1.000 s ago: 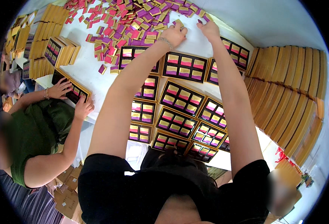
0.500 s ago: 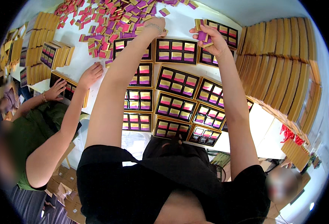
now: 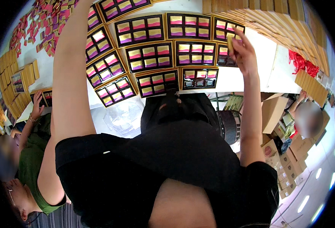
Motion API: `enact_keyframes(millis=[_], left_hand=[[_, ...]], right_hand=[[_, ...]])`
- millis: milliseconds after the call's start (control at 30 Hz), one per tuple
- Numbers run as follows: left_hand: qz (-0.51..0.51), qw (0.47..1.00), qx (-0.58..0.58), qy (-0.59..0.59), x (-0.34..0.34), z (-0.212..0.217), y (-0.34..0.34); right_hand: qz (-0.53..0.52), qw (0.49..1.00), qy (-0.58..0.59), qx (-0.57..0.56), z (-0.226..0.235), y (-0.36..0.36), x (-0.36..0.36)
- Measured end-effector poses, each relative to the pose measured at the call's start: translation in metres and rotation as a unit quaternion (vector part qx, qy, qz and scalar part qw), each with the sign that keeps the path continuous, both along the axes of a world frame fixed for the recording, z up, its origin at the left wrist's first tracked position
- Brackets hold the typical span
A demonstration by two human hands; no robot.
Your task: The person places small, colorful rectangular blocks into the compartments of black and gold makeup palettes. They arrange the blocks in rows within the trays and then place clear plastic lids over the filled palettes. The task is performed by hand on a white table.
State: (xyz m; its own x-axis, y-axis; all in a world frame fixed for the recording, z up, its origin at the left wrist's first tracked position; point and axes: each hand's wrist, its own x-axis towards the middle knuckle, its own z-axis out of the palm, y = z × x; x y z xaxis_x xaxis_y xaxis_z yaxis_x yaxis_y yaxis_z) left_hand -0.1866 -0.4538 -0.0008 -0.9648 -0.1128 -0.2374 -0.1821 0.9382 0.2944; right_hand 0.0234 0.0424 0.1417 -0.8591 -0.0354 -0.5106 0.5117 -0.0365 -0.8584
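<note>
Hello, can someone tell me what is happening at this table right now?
A person in black leans over a white table covered with open gold-edged boxes of small packets. The right hand holds a small gold packet above the boxes at the right. The left arm reaches out of view toward loose packets. A co-worker's hand rests nearby.

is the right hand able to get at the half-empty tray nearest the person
Probably yes: the right hand hovers just right of the half-empty tray, holding a small gold packet, with nothing between them.
</note>
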Motion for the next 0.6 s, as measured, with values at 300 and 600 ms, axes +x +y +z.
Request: enact_keyframes(millis=[300, 600], left_hand=[[0.097, 0.473, 0.876, -0.014, 0.114, 0.099, 0.081], [0.094, 0.612, 0.747, -0.242, 0.302, 0.083, 0.3]], right_hand=[[-0.203, 0.966, -0.158, 0.018, -0.088, 0.078, 0.106], [-0.289, 0.941, -0.176, -0.025, -0.114, 0.055, 0.092]])
